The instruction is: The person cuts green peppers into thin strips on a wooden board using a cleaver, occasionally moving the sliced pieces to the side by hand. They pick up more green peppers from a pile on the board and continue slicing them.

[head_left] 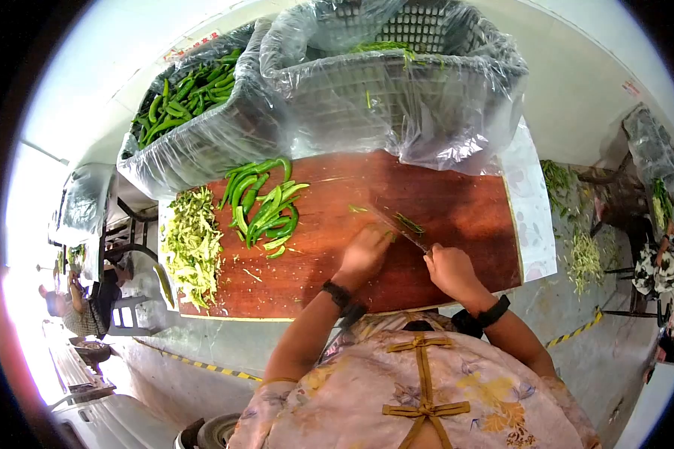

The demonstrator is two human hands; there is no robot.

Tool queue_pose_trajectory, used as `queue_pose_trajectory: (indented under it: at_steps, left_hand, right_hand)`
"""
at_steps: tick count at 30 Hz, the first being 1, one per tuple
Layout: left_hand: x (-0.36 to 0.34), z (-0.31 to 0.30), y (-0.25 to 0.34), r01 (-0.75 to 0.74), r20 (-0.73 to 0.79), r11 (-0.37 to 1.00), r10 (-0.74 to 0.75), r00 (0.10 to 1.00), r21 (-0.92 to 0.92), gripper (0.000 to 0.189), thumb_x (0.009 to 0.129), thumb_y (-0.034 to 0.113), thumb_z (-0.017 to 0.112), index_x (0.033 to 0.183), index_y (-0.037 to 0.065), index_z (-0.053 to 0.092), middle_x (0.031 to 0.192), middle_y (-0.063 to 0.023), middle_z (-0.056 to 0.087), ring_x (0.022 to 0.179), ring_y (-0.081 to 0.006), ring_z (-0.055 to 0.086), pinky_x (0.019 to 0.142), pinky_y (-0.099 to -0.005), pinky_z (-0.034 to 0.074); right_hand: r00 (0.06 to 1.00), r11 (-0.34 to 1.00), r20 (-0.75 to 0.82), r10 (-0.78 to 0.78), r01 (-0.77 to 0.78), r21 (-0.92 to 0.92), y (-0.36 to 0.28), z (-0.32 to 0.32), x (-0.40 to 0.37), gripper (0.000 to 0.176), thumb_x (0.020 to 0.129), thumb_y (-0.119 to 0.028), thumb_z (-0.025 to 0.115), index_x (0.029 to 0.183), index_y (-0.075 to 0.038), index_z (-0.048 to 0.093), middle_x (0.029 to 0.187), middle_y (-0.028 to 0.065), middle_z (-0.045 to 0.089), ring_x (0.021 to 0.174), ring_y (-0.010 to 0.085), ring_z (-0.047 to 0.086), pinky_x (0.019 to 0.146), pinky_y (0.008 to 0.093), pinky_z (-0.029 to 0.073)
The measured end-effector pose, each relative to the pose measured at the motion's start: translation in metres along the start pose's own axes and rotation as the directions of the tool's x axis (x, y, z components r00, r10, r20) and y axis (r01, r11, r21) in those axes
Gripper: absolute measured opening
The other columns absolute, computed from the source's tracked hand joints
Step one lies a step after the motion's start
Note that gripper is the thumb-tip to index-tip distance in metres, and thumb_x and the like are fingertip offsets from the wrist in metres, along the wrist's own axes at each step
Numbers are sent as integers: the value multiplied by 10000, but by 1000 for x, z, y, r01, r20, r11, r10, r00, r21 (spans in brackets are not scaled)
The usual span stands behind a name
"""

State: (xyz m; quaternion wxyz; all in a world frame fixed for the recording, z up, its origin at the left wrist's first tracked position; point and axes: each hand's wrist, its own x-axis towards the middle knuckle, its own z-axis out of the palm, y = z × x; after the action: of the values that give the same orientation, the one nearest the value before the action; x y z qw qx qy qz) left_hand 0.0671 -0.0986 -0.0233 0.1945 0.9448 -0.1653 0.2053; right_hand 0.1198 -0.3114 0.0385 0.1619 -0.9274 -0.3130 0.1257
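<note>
Green pepper pieces (410, 222), slim and dark, lie just right of centre on the board (329, 247), their long axis running from 10 to 4 o'clock. Nearly parallel, the thin knife (397, 225) points to 10 o'clock, its blade blurred. The right hand (451, 271) is clenched round its handle at the 4 o'clock end. At the blade's 7 o'clock side, the left hand (367, 251) is low over the board, blurred, with curled fingers; whether it grips anything I cannot tell. The board is smooth, reddish-brown and wood-grained. Towards 10 o'clock lie glossy, curved whole peppers (266, 206); at its 9 o'clock edge, a loose heap of pale green shreds (193, 251). Beyond, crumpled clear plastic lines a lattice-walled crate (427, 82) at 12 o'clock and a pepper-filled crate (202, 142) at 11 o'clock.
</note>
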Motion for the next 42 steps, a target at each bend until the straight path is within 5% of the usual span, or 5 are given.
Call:
queue_pose_trajectory:
  at_steps: [2, 5, 11, 24, 42]
  left_hand:
    - [1, -2, 6, 138, 90, 989, -134, 987, -49, 358, 709, 31, 533, 1065, 47, 559, 1050, -125, 547, 982, -313, 513, 825, -391, 447]
    - [1, -2, 6, 49, -66, 997, -53, 996, -62, 333, 708, 39, 534, 1039, 46, 566, 1005, -119, 550, 931, -309, 519, 800, -388, 450]
    - [-7, -1, 0, 90, 85, 996, -89, 992, -8, 276, 714, 95, 555, 986, 64, 592, 996, -104, 555, 944, -279, 519, 768, -383, 436]
    - [0, -9, 0, 67, 23, 995, -65, 998, -71, 205, 708, 91, 544, 897, 77, 620, 1022, -97, 561, 976, -285, 513, 821, -415, 411]
    - [-4, 1, -3, 44, -99, 986, -61, 993, -161, 182, 706, 104, 565, 872, 38, 598, 1019, -136, 553, 926, -312, 518, 800, -411, 425]
  right_hand:
    - [999, 999, -7, -36, 36, -1, -3, 0, -2, 220, 836, -206, 548, 763, -1, 520, 621, 201, 566, 601, 379, 572, 534, 464, 457]
    - [999, 999, -19, -41, 41, 5, -6, 0, -5, 208, 832, -200, 549, 763, -6, 519, 612, 199, 568, 588, 381, 573, 532, 469, 457]
    - [999, 998, 11, -44, 44, -48, -8, 10, -9, 206, 835, -198, 539, 757, -9, 516, 609, 199, 573, 574, 368, 582, 511, 463, 462]
    - [995, 979, -79, -69, 52, -198, -24, 20, -11, 173, 830, -158, 513, 749, -5, 514, 579, 178, 581, 520, 339, 597, 456, 426, 479]
    - [992, 999, -126, -21, 16, -34, -23, 29, 47, 199, 844, -162, 512, 760, 16, 541, 608, 198, 571, 581, 369, 585, 511, 446, 479]
